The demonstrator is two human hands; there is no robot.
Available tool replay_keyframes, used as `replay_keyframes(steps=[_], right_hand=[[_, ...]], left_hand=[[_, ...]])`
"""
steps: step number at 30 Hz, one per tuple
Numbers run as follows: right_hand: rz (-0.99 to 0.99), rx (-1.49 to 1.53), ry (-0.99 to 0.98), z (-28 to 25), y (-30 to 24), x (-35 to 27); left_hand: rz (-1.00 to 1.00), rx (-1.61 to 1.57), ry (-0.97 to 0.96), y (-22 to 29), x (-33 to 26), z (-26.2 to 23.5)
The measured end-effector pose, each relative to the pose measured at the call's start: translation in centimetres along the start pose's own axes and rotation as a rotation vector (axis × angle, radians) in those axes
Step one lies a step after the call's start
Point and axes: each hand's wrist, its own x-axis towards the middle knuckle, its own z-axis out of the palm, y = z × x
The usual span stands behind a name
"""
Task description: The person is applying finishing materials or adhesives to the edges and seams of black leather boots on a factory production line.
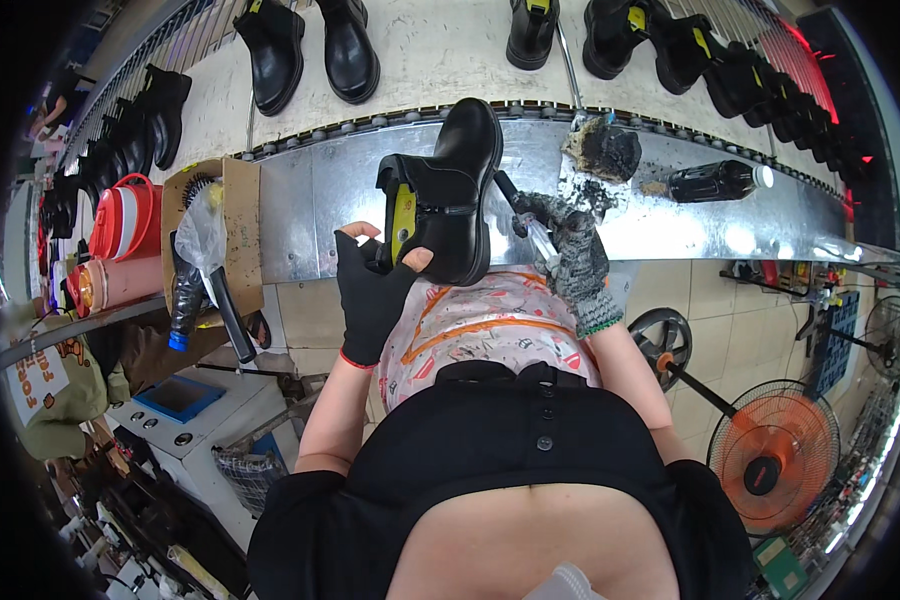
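**At the steel ledge: boot in left hand, tool in right**

Far left: red jug. Next, blue-capped bottle, upper end under a clear bag; open box just beside.

Left hand, black fingerless glove: part open, thumb on the boot's shaft near the opening, other fingers mostly hidden behind. Has hold of the boot.

Boot: tipped on its side, toe away from the person, opening left, sole right. Heel end overlaps the ledge's near edge; can't tell if it rests there or hangs clear.

Right hand, grey knit glove: fingers curled around the tool. Black end points at the sole edge; touching or just short, can't tell.

Right of that: blackened lump with dark crumbs, then dark bottle lying down, white cap right. Boot row behind, orange fan below.
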Motion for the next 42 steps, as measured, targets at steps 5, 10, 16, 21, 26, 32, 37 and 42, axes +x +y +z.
replay_keyframes(steps=[5, 10, 16, 21, 26, 32, 37, 42], right_hand=[[-0.048, -0.057, -0.049, -0.3, -0.3, -0.7], [0.044, -0.044, -0.125, 0.0, -0.4, -1.3], [0.348, 0.516, -0.213, -1.8, -0.1, -1.7], [0.59, 0.79, -0.138, -3.2, 0.5, -1.2], [0.626, 0.636, -0.229, -5.1, -2.9, -1.2], [0.254, 0.012, -0.485, -6.6, -4.3, -2.0], [0.223, -0.244, -0.52, -7.3, -6.9, -2.6], [0.181, -0.217, -0.414, -7.7, -6.7, -4.7]], left_hand=[[-0.069, -0.056, -0.023, -0.9, -0.5, -0.4], [-0.279, -0.315, -0.04, -1.5, -1.3, -0.3], [-0.515, -0.507, -0.063, -1.8, -1.9, -0.8], [-0.561, -0.6, -0.178, -1.9, -2.0, -0.4], [-0.562, -0.611, -0.208, -2.7, -2.1, -0.1], [-0.575, -0.54, -0.197, -2.2, -2.1, 0.8], [-0.588, -0.705, -0.145, -1.1, -2.0, 2.0], [-0.598, -0.807, -0.149, 0.3, -1.1, 2.6]])
